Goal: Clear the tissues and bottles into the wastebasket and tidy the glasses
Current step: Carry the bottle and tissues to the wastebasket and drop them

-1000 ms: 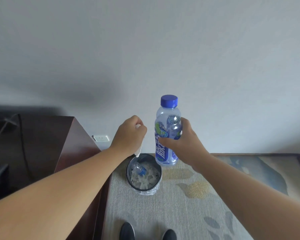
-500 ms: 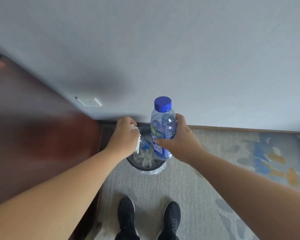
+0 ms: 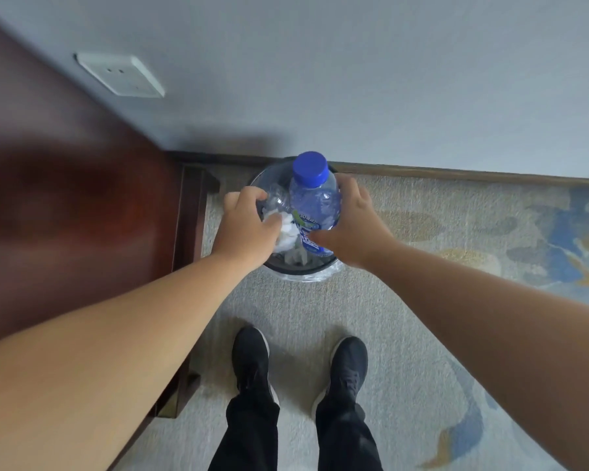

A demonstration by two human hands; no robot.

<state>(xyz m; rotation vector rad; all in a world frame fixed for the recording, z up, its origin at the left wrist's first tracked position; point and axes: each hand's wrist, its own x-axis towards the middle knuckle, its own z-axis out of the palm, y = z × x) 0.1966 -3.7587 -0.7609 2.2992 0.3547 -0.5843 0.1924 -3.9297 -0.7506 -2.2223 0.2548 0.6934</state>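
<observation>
Head view, looking straight down. Far left: dark wooden cabinet (image 3: 68, 185), blurred, standing against the wall. White wall socket (image 3: 120, 75) sat above it on the grey wall.

Left hand (image 3: 249, 229) hung over the left side of the wastebasket (image 3: 288, 270), fingers curled round a crumpled white tissue (image 3: 288, 234); the wad bulged out from under the thumb side. Wastebasket was round and dark with a clear liner, on the carpet (image 3: 300, 314) against the baseboard, just beside the cabinet's foot. White scraps (image 3: 296, 257) lay inside it.

Black shoes (image 3: 252, 362) stood near the basket, toes toward it.

Plastic bottle (image 3: 315, 205) (clear, blue-and-white label) was roughly upright over the basket's mouth, blue cap (image 3: 310, 168) screwed on. Right hand (image 3: 351, 229) gripped it round the lower body, thumb across the label, fingers wrapped behind. Both hands were close together, the tissue wad nearly touching the bottle.

Far right: blue and yellow pattern in the carpet.
</observation>
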